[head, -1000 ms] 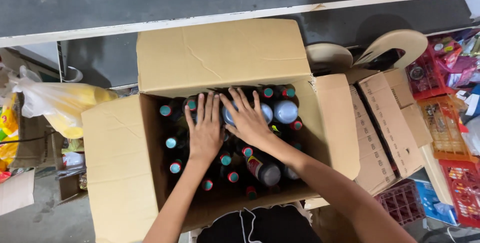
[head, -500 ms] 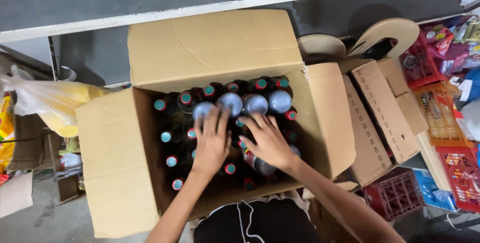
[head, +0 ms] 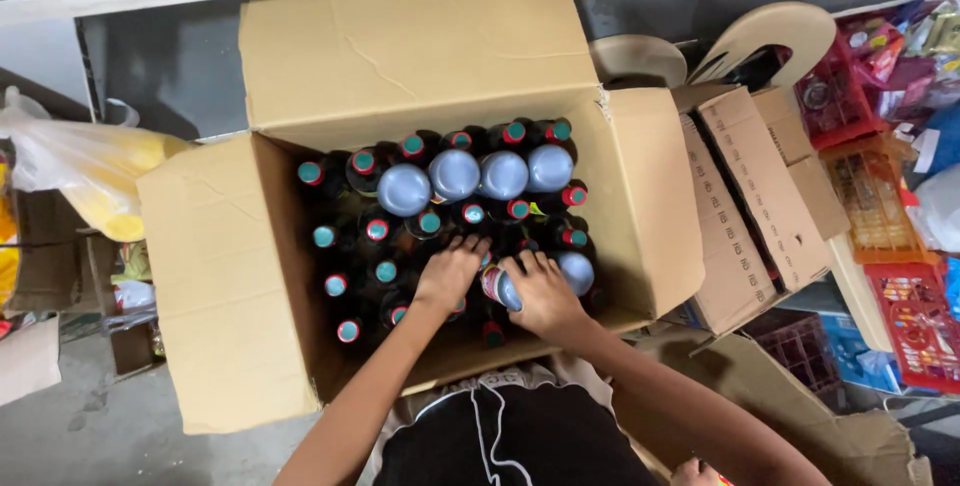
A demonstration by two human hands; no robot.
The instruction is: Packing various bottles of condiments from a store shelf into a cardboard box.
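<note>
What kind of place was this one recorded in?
Probably a shop's stockroom or storage corner. An open cardboard box is packed with capped dark bottles, more cardboard boxes stand beside it, and red plastic crates hold packaged goods on the right.

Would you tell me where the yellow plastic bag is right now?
In the head view, the yellow plastic bag sits at the far left, beside the left flap of the open cardboard box.

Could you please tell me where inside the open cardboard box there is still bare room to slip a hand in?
Bare room shows only along the right inside wall of the open brown cardboard box, beside the dark bottles with teal-and-red caps. Elsewhere bottles stand packed tight, most crowded where the left hand and right hand rest.
</note>
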